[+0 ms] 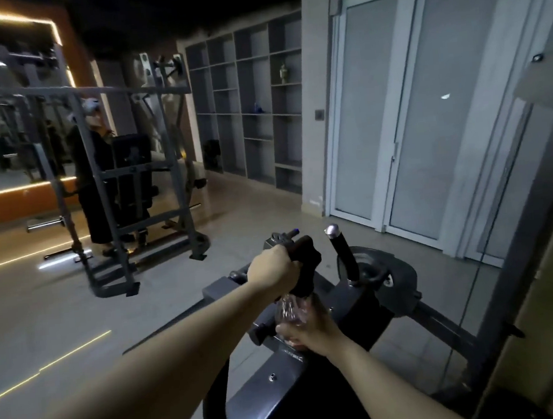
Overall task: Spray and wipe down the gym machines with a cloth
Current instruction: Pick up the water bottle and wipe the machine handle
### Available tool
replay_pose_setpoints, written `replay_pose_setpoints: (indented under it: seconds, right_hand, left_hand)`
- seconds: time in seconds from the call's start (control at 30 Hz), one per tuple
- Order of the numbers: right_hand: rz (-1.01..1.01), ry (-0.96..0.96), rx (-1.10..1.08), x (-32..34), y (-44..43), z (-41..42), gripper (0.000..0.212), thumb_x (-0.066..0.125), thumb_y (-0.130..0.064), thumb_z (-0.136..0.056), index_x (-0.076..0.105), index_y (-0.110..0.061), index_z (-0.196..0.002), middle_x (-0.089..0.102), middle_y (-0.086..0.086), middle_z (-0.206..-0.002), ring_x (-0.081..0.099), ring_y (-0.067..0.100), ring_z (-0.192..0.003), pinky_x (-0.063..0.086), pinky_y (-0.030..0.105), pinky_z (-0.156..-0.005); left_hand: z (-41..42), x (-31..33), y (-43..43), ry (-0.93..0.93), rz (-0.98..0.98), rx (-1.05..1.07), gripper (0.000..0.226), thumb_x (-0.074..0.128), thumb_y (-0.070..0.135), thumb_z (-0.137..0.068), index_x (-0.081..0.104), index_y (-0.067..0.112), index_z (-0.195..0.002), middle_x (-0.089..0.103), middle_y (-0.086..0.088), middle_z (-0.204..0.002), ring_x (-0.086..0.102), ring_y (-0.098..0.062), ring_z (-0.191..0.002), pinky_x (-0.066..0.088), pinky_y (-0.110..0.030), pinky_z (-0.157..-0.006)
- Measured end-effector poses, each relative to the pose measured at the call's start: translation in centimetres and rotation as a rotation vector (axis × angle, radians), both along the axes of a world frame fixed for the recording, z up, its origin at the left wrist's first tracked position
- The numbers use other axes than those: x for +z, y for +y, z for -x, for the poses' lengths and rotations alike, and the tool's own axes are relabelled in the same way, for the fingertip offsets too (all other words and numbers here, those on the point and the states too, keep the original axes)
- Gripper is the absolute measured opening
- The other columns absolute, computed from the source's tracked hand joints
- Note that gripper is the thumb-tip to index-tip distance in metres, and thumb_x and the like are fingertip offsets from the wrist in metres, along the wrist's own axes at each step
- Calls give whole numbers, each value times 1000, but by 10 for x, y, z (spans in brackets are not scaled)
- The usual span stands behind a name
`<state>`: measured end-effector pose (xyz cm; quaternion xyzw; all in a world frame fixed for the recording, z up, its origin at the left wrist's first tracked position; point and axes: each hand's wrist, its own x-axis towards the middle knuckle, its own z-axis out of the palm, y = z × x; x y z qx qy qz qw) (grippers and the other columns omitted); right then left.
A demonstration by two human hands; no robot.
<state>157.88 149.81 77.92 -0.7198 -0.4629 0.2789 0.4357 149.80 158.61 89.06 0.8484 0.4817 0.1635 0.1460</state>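
Head view: your left hand [272, 270] is curled round the dark top of the spray bottle [292, 310]. Your right hand [311, 335] grips its clear body from below. Bottle is over the gym machine [395, 285], just left of the machine's black handle [343, 253].

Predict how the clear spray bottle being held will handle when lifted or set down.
The spray bottle looks like thin clear plastic, so probably light and slightly squeezable. Its bulky black trigger head may make it top-heavy and apt to tip.
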Motion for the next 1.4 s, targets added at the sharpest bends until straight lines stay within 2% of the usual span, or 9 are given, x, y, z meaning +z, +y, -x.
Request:
replay_pose_setpoints:
  seconds: [0.13,0.2,0.33,0.47,0.7,0.83,1.1,1.23,1.4]
  right_hand:
    - [-17,-80,-51,10,-10,6,71,86,-28,-66,51,-26,-128,61,-11,-117,59,7,-103,40,-1,-72]
    - [-11,-79,-94,16,-28,-4,64,86,-27,-70,53,-25,-125,62,-10,-111,59,6,-93,38,-1,-62]
    - [13,-152,-232,40,-102,-41,58,86,-43,-63,57,-32,-112,67,-16,-102,64,5,-90,53,23,-80]
    - [15,-177,-344,59,-187,-72,56,86,-42,-60,56,-34,-106,64,-20,-92,63,3,-82,50,18,-62]
    - [28,-240,-569,74,-458,-134,69,83,-45,-52,54,-49,-114,73,-10,-93,73,19,-80,61,47,-72]
    - [139,-308,-675,93,-608,-137,57,79,-43,-59,50,-48,-108,68,-17,-84,64,1,-70,52,26,-58]
    - [233,-260,-1034,83,-881,-151,55,78,-43,-59,55,-36,-108,71,-8,-91,72,14,-71,62,43,-67]
    - [248,-208,-1212,68,-991,-159,49,81,-41,-57,51,-40,-96,68,-13,-88,69,6,-61,60,29,-59]
    - [264,-125,-1264,42,-1109,-188,48,83,-19,-72,56,-30,-109,64,-14,-94,64,6,-81,49,12,-65]
  left_hand:
    - [-1,0,2,4,-21,-78,32,53,31,-91,65,19,-118,70,-9,-102,60,-28,-80,53,-35,-70]
    - [-7,9,-10,-31,-1,-110,30,54,33,-93,65,16,-114,69,-8,-99,61,-28,-80,53,-35,-70]
    - [-41,40,-71,-85,30,-242,28,61,40,-92,62,13,-101,68,-6,-93,65,-30,-82,48,-31,-67]
    - [-82,63,-147,-101,87,-371,37,61,48,-89,66,12,-93,70,-7,-87,67,-28,-80,45,-29,-60]
    - [-166,73,-393,-73,79,-736,42,68,56,-86,68,15,-99,68,-3,-85,64,-20,-74,49,-30,-59]
    - [-201,67,-528,-114,210,-871,40,70,52,-87,69,17,-104,68,-1,-85,63,-15,-71,48,-28,-57]
    - [-273,51,-802,-77,610,-1136,38,80,38,-81,72,9,-103,77,-8,-89,77,-21,-75,65,-40,-70]
    - [-317,30,-922,-25,754,-1242,43,85,31,-79,71,3,-108,77,-12,-93,77,-25,-80,65,-44,-75]
    - [-373,1,-1052,39,747,-1376,35,80,22,-84,69,-3,-105,73,-12,-87,70,-20,-64,57,-24,-49]
